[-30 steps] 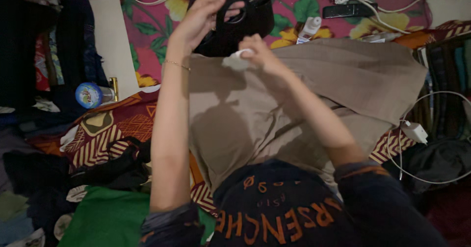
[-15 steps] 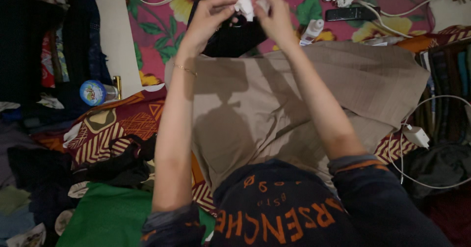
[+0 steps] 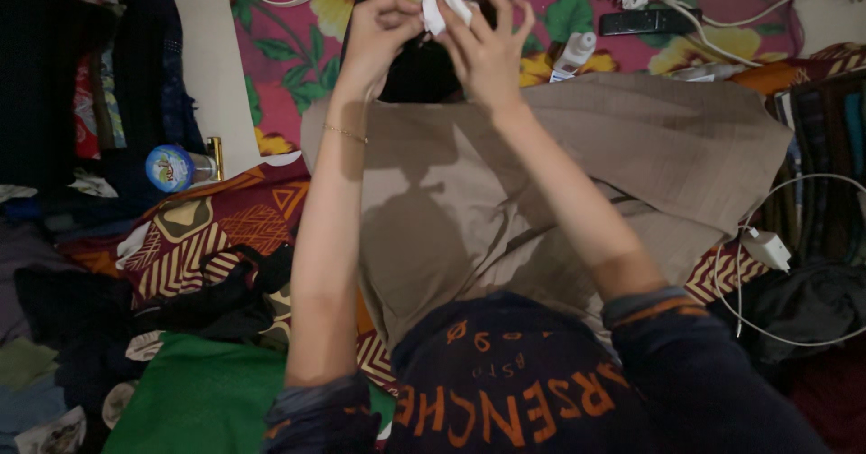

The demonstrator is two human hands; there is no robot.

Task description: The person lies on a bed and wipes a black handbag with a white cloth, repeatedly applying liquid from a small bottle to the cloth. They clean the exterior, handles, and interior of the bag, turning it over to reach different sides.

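Note:
Both my hands are raised over a black handbag at the top of the view. My left hand and my right hand together pinch a small crumpled white tissue held just above the bag. A thin bracelet circles my left wrist. A beige cloth lies spread flat under my forearms, its far edge touching the bag. The bag's opening is mostly hidden behind my hands.
A floral pink sheet lies beyond the bag with a white bottle, a black remote and white cables. A round blue-lidded tin sits at the left. A white charger lies right; dark clothes and a green cloth pile at lower left.
My right hand lifted the white tissue off the beige cloth up above the bag. My left hand let go of the bag's handle and joined the right on the tissue.

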